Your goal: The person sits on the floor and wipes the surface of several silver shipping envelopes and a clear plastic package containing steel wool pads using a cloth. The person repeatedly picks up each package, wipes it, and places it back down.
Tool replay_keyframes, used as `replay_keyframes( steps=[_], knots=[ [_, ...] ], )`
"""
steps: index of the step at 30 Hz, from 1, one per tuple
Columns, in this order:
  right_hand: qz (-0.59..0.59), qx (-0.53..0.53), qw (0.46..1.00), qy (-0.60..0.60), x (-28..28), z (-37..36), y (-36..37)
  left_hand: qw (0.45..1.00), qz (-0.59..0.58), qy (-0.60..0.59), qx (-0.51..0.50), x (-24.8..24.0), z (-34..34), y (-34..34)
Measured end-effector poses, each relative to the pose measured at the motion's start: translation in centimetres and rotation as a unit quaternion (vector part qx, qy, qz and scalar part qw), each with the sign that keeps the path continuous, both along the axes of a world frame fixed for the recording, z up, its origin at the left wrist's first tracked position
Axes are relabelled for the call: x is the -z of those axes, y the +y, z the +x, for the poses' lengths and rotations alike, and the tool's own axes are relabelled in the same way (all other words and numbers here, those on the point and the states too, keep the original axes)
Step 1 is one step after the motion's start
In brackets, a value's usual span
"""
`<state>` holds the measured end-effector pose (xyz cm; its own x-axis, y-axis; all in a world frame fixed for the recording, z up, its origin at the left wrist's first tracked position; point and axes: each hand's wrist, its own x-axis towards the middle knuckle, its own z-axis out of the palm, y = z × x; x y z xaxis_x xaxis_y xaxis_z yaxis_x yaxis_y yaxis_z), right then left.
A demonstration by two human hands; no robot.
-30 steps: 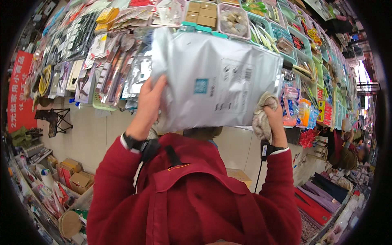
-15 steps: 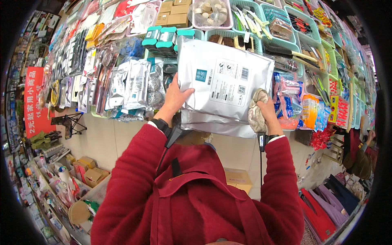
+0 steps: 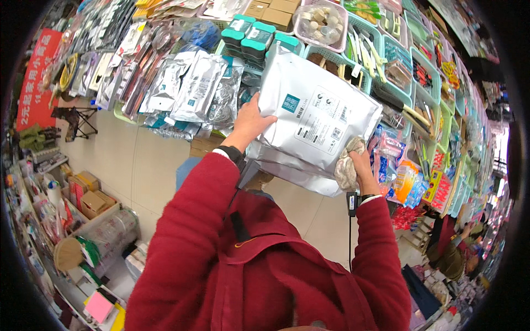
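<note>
A large silver pouch [image 3: 314, 110] with a printed label spans the space between my hands, tilted down to its right. A second silver pouch [image 3: 298, 172] shows beneath it. At the upper pouch's left edge, my left hand [image 3: 249, 122] is closed on it, thumb on top and the other fingers mostly hidden. My right hand [image 3: 364, 168] is closed round a crumpled, mottled beige cloth [image 3: 348, 163], which lies against the pouch's lower right corner.
Smaller silver packets [image 3: 196, 91] lie left of my left hand. Behind the pouch stand green-lidded dark boxes [image 3: 256, 41] and a pink basket [image 3: 320, 25] of round items. Colourful packs [image 3: 406, 176] sit to the right. Cartons [image 3: 91, 193] stand at lower left; another person [image 3: 447, 251] is at far right.
The view has turned, so the stall's goods appear tilted clockwise. The pouch's right side now sits lower in the view. Both hands keep their holds.
</note>
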<state>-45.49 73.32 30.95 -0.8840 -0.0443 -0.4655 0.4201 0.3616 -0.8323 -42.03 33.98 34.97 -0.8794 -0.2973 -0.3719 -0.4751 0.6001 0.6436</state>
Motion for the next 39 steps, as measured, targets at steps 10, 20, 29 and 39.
replay_keyframes(
  steps=[10, 20, 29, 39],
  knots=[
    [0.134, -0.051, 0.989, -0.026, -0.8, -0.6, 0.7, 0.995, 0.002, 0.074, -0.071, -0.2, 1.9, 1.2],
    [0.058, 0.031, 0.994, -0.093, -3.4, 0.9, -1.5, 0.981, -0.032, 0.126, -0.147, 1.1, 3.6, 3.0],
    [0.045, 0.014, 0.984, -0.169, -2.2, 0.2, 0.3, 0.976, 0.025, 0.144, -0.159, 1.7, 4.3, 3.0],
    [-0.049, -0.012, 0.981, -0.187, -5.1, 2.0, -2.2, 0.941, 0.086, 0.279, -0.172, 3.2, 10.5, 1.5]
  ],
)
